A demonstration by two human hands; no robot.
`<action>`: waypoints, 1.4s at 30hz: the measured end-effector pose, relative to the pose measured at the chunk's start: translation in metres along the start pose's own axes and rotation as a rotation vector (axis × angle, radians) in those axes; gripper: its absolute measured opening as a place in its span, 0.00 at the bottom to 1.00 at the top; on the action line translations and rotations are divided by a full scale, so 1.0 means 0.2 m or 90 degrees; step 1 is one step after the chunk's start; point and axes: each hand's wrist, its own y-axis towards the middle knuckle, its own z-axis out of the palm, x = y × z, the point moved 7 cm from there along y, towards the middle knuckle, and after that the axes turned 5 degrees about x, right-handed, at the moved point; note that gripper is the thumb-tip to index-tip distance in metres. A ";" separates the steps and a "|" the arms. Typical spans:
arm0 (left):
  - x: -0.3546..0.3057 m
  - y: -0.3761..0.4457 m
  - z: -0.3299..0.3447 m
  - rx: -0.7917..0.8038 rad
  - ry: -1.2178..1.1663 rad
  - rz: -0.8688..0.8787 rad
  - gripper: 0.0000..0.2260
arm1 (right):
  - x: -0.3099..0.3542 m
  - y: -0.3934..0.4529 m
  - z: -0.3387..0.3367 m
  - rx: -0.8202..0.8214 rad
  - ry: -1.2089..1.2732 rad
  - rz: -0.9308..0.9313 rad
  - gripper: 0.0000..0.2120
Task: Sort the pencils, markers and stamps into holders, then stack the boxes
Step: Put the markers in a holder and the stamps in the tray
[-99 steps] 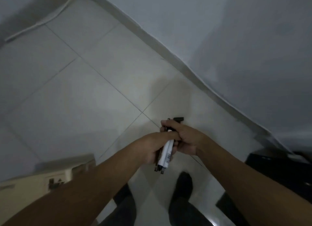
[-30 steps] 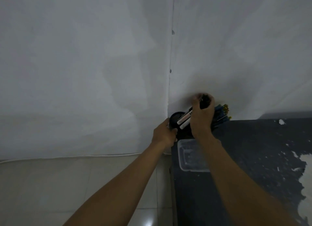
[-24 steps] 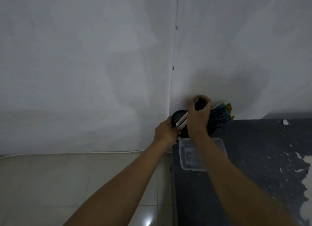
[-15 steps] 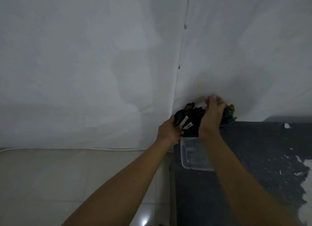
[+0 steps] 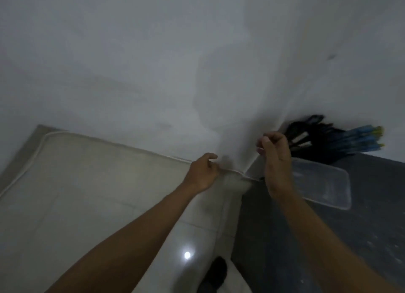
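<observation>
Several markers [image 5: 303, 137] with black caps and white bodies stand in a black holder at the table's far left corner. Blue pencils [image 5: 359, 139] with yellow ends lean out of a second holder to their right. A clear plastic box [image 5: 324, 185] lies flat in front of both. My right hand [image 5: 275, 154] hangs just left of the markers, fingers loosely curled with nothing in them. My left hand [image 5: 202, 172] is off the table over the floor, fingers slightly bent and empty.
The dark, scuffed table [image 5: 328, 238] fills the lower right, its left edge running down from the wall corner. A white wall [image 5: 153, 62] stands behind. A pale tiled floor [image 5: 87, 194] with a white cable [image 5: 131, 143] along the skirting lies to the left.
My right hand has let go of the markers, which now stand in the black holder. Both hands have drawn back from the holder, and the view has swung left and down.
</observation>
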 end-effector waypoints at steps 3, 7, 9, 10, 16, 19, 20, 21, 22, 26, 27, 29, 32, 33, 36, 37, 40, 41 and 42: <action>0.30 -0.22 -0.36 -0.070 -0.046 -0.037 0.09 | -0.15 -0.15 0.40 0.105 -0.019 0.089 0.02; 0.70 -0.50 -0.75 -0.165 -0.111 -0.095 0.08 | -0.34 -0.40 0.84 0.239 -0.085 0.188 0.06; 0.93 -0.65 -0.92 -0.197 -0.140 -0.121 0.08 | -0.44 -0.55 1.04 0.301 -0.126 0.216 0.05; 1.04 -0.72 -0.99 -0.208 -0.155 -0.131 0.08 | -0.49 -0.62 1.12 0.318 -0.149 0.228 0.04; 1.75 -1.05 -1.22 -0.202 -0.204 -0.194 0.09 | -0.85 -1.05 1.60 0.361 -0.250 0.303 0.08; 2.11 -1.12 -1.24 -0.182 -0.189 -0.217 0.09 | -1.11 -1.21 1.78 0.396 -0.302 0.328 0.08; 2.23 -1.13 -1.23 -0.177 -0.192 -0.229 0.09 | -1.21 -1.26 1.82 0.407 -0.320 0.331 0.07; 2.34 -1.13 -1.21 -0.171 -0.191 -0.240 0.09 | -1.30 -1.29 1.86 0.422 -0.339 0.332 0.07; 2.45 -1.12 -1.18 -0.163 -0.189 -0.249 0.09 | -1.41 -1.33 1.88 0.437 -0.351 0.337 0.06; 2.90 -0.97 -0.96 -0.128 -0.203 -0.273 0.08 | -1.94 -1.40 1.92 0.492 -0.390 0.365 0.05; 3.01 -0.92 -0.89 -0.123 -0.212 -0.279 0.08 | -2.07 -1.42 1.91 0.498 -0.396 0.377 0.05; 3.21 -0.80 -0.73 -0.100 -0.217 -0.294 0.08 | -2.34 -1.42 1.86 0.500 -0.416 0.395 0.05; 3.47 -0.58 -0.47 -0.030 -0.180 -0.270 0.08 | -2.72 -1.37 1.77 0.512 -0.480 0.376 0.06; 3.55 -0.49 -0.39 -0.017 -0.168 -0.255 0.08 | -2.85 -1.33 1.74 0.510 -0.504 0.365 0.06; 3.74 -0.21 -0.23 -0.027 -0.140 -0.200 0.07 | -3.20 -1.16 1.65 0.489 -0.587 0.306 0.07; 3.79 -0.10 -0.20 -0.039 -0.121 -0.178 0.08 | -3.32 -1.09 1.63 0.483 -0.614 0.278 0.06; 3.94 0.19 -0.14 -0.030 -0.037 -0.131 0.08 | -3.64 -0.89 1.60 0.479 -0.719 0.185 0.11; 3.99 0.29 -0.13 -0.022 -0.006 -0.110 0.08 | -3.75 -0.83 1.59 0.483 -0.756 0.156 0.14; 4.02 0.36 -0.13 -0.020 0.028 -0.089 0.07 | -3.82 -0.78 1.59 0.481 -0.785 0.131 0.18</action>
